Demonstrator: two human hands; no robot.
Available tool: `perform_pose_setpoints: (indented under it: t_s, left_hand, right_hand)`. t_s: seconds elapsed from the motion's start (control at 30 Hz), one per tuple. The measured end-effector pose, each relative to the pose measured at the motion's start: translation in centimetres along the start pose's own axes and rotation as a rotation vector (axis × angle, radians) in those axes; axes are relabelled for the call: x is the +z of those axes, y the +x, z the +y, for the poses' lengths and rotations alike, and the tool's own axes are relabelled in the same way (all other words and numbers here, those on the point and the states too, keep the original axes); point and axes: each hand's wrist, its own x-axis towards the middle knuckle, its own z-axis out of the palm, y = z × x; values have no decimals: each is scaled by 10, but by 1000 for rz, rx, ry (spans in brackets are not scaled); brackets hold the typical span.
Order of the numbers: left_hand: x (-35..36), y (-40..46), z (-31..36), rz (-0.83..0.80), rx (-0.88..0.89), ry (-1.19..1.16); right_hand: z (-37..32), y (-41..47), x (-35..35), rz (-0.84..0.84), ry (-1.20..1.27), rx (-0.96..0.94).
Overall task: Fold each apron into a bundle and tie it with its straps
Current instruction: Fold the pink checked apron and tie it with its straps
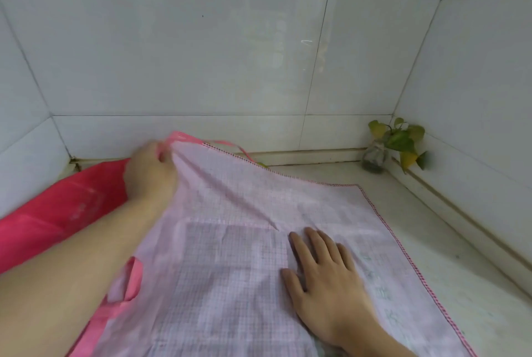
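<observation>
1. My apron (230,241) is pale pink with a fine check, and its edge carries dark stitching on pink trim.
2. Its straps (187,138) are brighter pink.
3. The cloth (57,212) beside it is hot pink.
4. The wall (201,40) is white tile; the plant (400,138) has green and yellow leaves.

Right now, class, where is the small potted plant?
In the head view, the potted plant stands at the far right corner of the counter, against the tiled walls, beyond the pink checked apron.

Apron (230,241) on counter (460,256), plant (398,140) behind right.
</observation>
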Motion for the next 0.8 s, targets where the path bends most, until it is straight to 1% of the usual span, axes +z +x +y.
perform_pose_setpoints:
  t_s: [0.03, 0.07, 0.1, 0.13, 0.17, 0.2, 0.23, 0.27, 0.33, 0.37, 0.4, 0.43, 0.47, 0.5, 0.57, 0.6, 0.63, 0.67, 0.7, 0.77, 0.8]
  left_hand:
    - [-6, 4, 3, 72, -61, -18]
    - [-9, 5, 4, 108, -99, -1]
    - [-14, 1, 5, 111, -81, 43]
    - [-18, -7, 4, 103, 5, 88]
    - [-24, -20, 5, 65, 136, 118]
    - [-28, -38, 6, -1, 273, 116]
    - [-34, -57, 5, -124, 376, 112]
    - [-42, -77, 6, -293, 437, 98]
    - [-58, -127, 4, -654, 436, 131]
    - [-67, -149, -2, -755, 452, 215]
    - [-72, -163, -12, -781, 480, 322]
    - [-82, -170, -24, -758, 486, 407]
    - [-87, -165, -37, -720, 457, 495]
    - [-95, -154, -49, -689, 345, 604]
    - [-120, -125, -68, -592, 9, 824]
    - [-132, -116, -76, -551, -121, 909]
    - [-145, -115, -79, -510, -158, 974]
    - [-151, -115, -80, -460, -94, 1025]
    - [-159, -125, -73, -440, 30, 1026]
    - [-165, -141, -60, -416, 298, 922]
    - [-165, -153, -52, -406, 433, 804]
  right_hand:
    - [1, 0, 0, 2, 4, 0]
    - [1, -1, 0, 5, 6, 0]
    - [0, -1, -1, 6, 7, 1]
    - [1, -1, -1, 3, 4, 0]
    - [0, -1, -1, -3, 10, 1]
    - [1, -1, -1, -11, 17, 2]
    - [2, 0, -2, -18, 23, 3]
    - [4, 0, -2, -28, 30, 6]
    - [6, 0, -1, -43, 37, 7]
    - [6, 0, 0, -47, 39, 7]
    - [8, 1, 1, -49, 35, 8]
    - [6, 0, 1, -50, 33, 3]
    - [7, 1, 1, -52, 31, 2]
    - [8, 1, 2, -53, 28, 0]
    - [7, 0, -1, -55, 40, -13]
    - [6, 0, -4, -49, 58, -24]
    - [5, -3, -7, -38, 74, -39]
    - [4, -3, -10, -15, 89, -52]
    - [4, -6, -12, 17, 76, -63]
    - [0, -9, -17, 104, 21, -81]
    - [-5, -10, -21, 146, 0, -98]
